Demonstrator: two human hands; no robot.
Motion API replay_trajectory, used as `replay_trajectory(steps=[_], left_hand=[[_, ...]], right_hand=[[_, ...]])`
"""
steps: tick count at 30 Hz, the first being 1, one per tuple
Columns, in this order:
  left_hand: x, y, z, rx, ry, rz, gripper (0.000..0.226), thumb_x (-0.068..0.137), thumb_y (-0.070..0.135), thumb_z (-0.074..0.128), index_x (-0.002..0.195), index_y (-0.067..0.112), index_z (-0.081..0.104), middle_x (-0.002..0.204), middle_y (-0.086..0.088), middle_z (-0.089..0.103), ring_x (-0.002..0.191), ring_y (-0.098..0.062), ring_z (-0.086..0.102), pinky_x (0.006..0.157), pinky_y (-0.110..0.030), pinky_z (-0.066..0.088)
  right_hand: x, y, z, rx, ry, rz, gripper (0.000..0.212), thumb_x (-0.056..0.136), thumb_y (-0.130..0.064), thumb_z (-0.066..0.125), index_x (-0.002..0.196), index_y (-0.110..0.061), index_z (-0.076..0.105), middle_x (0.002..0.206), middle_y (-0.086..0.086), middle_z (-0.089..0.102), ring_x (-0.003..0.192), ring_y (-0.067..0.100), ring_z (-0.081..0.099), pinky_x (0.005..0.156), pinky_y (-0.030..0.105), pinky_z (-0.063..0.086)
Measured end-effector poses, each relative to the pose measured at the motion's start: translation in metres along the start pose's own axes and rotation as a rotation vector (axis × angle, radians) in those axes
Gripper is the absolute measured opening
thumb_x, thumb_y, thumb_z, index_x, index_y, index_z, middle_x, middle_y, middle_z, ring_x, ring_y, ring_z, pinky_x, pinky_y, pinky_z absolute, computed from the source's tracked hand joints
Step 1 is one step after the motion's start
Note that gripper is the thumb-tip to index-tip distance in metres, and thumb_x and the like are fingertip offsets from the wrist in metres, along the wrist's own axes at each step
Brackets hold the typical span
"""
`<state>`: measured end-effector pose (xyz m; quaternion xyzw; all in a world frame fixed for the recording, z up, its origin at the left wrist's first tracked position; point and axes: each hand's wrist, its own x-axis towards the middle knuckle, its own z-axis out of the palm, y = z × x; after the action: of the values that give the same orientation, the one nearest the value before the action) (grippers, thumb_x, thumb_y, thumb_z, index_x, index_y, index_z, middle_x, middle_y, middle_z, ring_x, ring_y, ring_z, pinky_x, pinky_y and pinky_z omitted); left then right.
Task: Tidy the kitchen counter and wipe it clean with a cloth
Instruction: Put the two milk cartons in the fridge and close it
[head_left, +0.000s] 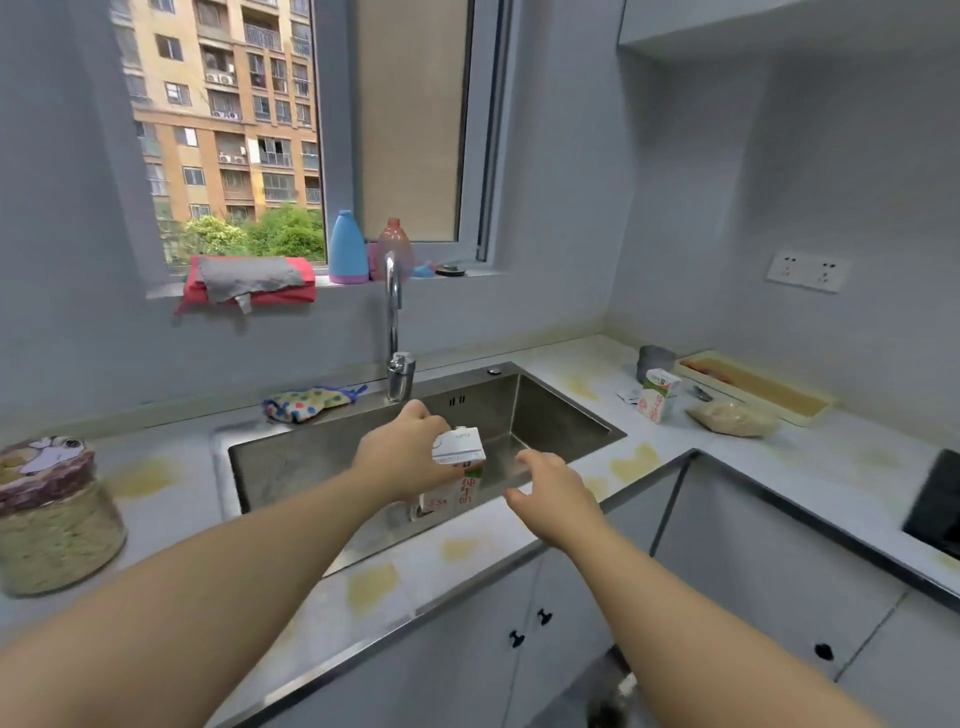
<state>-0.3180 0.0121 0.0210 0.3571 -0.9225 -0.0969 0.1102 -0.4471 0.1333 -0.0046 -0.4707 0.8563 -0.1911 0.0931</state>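
1. Fingers (420, 415) of the left hand (402, 454) are curled round a milk carton (457, 470), which is gripped near its opened top and tilted. It is held above the sink (550, 410), touching neither the basin nor the worktop.
2. The right hand (553, 493) is held just beside the carton with its fingers (530, 460) spread and relaxed, and nothing is grasped. It is judged to be there to steady or take the carton.
3. The hold over the basin is judged to be chosen so that any leftover liquid can be poured off or caught before the carton is thrown away.
4. A second carton (657, 397) is seen standing on the worktop (727, 462) to the right of the sink, near a bag of grain (732, 420), a long yellow tray (756, 388) and a grey cup (653, 358). These are probably to be cleared next.
5. Yellowish stains (371, 587) are scattered over the pale worktop, in front of the sink and on both sides of it, so the wiping is judged not yet done.
6. A spotted cloth (311, 402) lies behind the sink beside the tap (395, 322). A grey cloth (249, 278) is draped over a red cloth (293, 297) on the window sill, next to a blue bottle (347, 249).
7. A grain-filled jar (52, 525) stands at the left, a dark hob (940, 499) is set in at the far right, and a wall socket (808, 271) is fixed above the worktop.
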Motion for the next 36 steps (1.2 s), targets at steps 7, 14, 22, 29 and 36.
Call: replay_trajectory(steps=[7, 14, 22, 29, 36], left_hand=[[0.071, 0.122, 0.031, 0.043, 0.005, 0.076, 0.05, 0.084, 0.055, 0.056, 0.121, 0.02, 0.056, 0.116, -0.002, 0.047, 0.108, -0.02, 0.043, 0.08, -0.029, 0.042], [0.134, 0.197, 0.064, -0.058, -0.091, 0.128, 0.04, 0.086, 0.047, 0.058, 0.105, 0.012, 0.056, 0.115, -0.005, 0.053, 0.089, -0.018, 0.05, 0.071, -0.028, 0.041], [0.233, 0.239, 0.109, -0.097, -0.192, 0.105, 0.042, 0.087, 0.049, 0.055, 0.108, 0.012, 0.051, 0.109, -0.008, 0.063, 0.084, -0.021, 0.057, 0.064, -0.029, 0.043], [0.34, 0.255, 0.143, -0.148, -0.241, 0.115, 0.038, 0.087, 0.04, 0.059, 0.111, 0.011, 0.053, 0.111, -0.007, 0.063, 0.087, -0.021, 0.055, 0.067, -0.027, 0.04], [0.418, 0.249, 0.171, -0.172, -0.246, 0.065, 0.045, 0.088, 0.035, 0.061, 0.122, 0.008, 0.049, 0.119, -0.01, 0.059, 0.107, -0.026, 0.056, 0.081, -0.032, 0.046]], right_hand=[[0.021, 0.128, -0.076, 0.034, 0.038, 0.121, 0.049, 0.093, -0.029, 0.046, 0.14, -0.019, 0.036, 0.146, 0.003, 0.035, 0.129, 0.025, 0.039, 0.104, 0.039, 0.039], [0.046, 0.217, -0.105, 0.112, 0.068, 0.204, 0.048, 0.093, -0.026, 0.048, 0.139, -0.018, 0.038, 0.144, 0.003, 0.037, 0.13, 0.024, 0.039, 0.103, 0.035, 0.039], [0.097, 0.291, -0.126, 0.06, 0.067, 0.293, 0.045, 0.093, -0.03, 0.047, 0.136, -0.017, 0.042, 0.141, 0.004, 0.041, 0.127, 0.025, 0.042, 0.102, 0.038, 0.04], [0.19, 0.341, -0.139, 0.033, 0.036, 0.384, 0.048, 0.094, -0.031, 0.046, 0.139, -0.018, 0.039, 0.146, 0.003, 0.04, 0.131, 0.024, 0.04, 0.103, 0.036, 0.039], [0.28, 0.345, -0.135, 0.127, 0.023, 0.373, 0.046, 0.094, -0.027, 0.048, 0.137, -0.015, 0.042, 0.141, 0.005, 0.046, 0.125, 0.024, 0.046, 0.098, 0.034, 0.042]])
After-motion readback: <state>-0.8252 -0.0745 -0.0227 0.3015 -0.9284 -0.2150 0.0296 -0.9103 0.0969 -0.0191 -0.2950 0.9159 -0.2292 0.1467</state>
